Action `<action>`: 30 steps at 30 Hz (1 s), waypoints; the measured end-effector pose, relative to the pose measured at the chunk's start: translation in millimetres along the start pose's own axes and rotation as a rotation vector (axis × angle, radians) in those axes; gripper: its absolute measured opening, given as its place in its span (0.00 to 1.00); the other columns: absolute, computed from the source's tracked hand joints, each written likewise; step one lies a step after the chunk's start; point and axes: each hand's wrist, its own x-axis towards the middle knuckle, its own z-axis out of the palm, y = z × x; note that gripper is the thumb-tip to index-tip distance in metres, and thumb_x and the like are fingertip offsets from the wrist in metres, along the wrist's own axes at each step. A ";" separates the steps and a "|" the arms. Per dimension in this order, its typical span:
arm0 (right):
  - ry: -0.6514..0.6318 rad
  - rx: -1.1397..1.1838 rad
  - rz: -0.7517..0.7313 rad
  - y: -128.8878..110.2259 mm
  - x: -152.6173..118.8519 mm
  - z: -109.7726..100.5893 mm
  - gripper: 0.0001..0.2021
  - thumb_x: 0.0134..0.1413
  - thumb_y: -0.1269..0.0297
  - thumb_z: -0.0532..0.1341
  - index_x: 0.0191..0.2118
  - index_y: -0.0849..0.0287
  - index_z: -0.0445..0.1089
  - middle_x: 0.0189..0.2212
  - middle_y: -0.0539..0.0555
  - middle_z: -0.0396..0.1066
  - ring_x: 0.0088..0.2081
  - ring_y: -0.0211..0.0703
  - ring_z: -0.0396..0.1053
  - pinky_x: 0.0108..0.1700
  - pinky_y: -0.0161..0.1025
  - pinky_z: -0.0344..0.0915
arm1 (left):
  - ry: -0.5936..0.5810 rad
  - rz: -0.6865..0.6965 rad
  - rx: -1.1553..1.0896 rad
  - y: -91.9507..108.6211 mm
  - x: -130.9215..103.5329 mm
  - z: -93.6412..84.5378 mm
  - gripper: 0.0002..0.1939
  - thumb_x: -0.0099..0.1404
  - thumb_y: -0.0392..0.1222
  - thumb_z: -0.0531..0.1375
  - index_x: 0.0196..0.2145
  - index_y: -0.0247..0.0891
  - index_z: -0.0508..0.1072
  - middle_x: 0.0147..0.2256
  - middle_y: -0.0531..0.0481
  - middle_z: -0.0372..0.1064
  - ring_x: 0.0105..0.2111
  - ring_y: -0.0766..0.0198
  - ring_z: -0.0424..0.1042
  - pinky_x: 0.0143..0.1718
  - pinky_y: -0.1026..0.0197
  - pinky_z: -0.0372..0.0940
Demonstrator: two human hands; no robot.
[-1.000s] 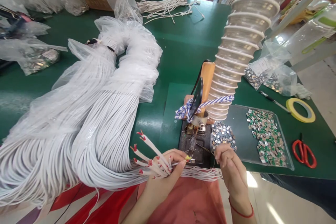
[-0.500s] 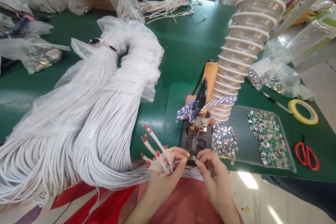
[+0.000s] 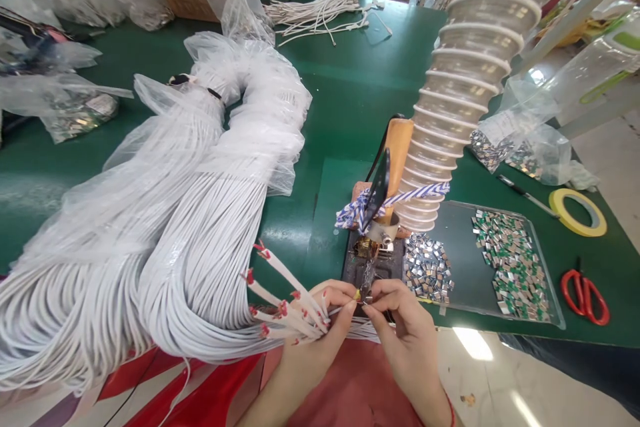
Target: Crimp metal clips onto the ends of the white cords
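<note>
My left hand (image 3: 320, 337) is closed around several white cables (image 3: 283, 277), whose stripped ends with red tips fan out to the left. Its thumb and forefinger pinch near a small yellow bit (image 3: 357, 294), too small to name. My right hand (image 3: 407, 330) is closed in a pinch on a small metal connector (image 3: 369, 298), partly hidden by the fingertips. Both sets of fingertips almost meet at the front of a black soldering stand (image 3: 353, 265). An orange-handled tool (image 3: 399, 147) stands upright on it, tied with blue-and-white cord (image 3: 355, 215).
A ribbed clear hose (image 3: 463, 73) rises behind the stand. To the right, a tray (image 3: 465, 250) holds many small connectors, with red scissors (image 3: 584, 295), yellow tape (image 3: 577, 212) and a pen beyond. Thick white cable coils (image 3: 210, 233) fill the left. Across the table, a person's arm shows.
The fanned cable ends have swung left and spread in my left hand. My right fingertips have shifted slightly left, closer to the left ones.
</note>
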 end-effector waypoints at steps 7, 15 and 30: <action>0.021 -0.092 0.041 6.1 -10.2 -9.5 0.06 0.63 0.69 0.61 0.33 0.55 0.68 0.27 0.49 0.68 0.27 0.37 0.67 0.28 0.30 0.65 | 0.023 -0.051 -0.070 -1.3 0.5 -1.1 0.09 0.63 0.34 0.60 0.25 0.39 0.74 0.31 0.50 0.77 0.31 0.62 0.76 0.38 0.61 0.69; -0.012 -0.055 0.119 10.9 -23.3 -5.3 0.05 0.66 0.68 0.57 0.36 0.54 0.65 0.24 0.47 0.68 0.25 0.37 0.68 0.26 0.30 0.67 | -0.011 -0.043 -0.029 -7.8 -2.9 0.3 0.09 0.63 0.35 0.59 0.25 0.39 0.74 0.31 0.50 0.78 0.32 0.61 0.77 0.39 0.60 0.69; 0.084 -0.027 -0.024 8.8 -15.7 0.6 0.08 0.56 0.76 0.64 0.32 0.54 0.73 0.37 0.55 0.77 0.40 0.44 0.77 0.41 0.38 0.75 | 0.037 0.017 0.080 7.9 3.9 1.8 0.11 0.61 0.35 0.56 0.22 0.41 0.68 0.26 0.52 0.75 0.27 0.61 0.75 0.34 0.60 0.67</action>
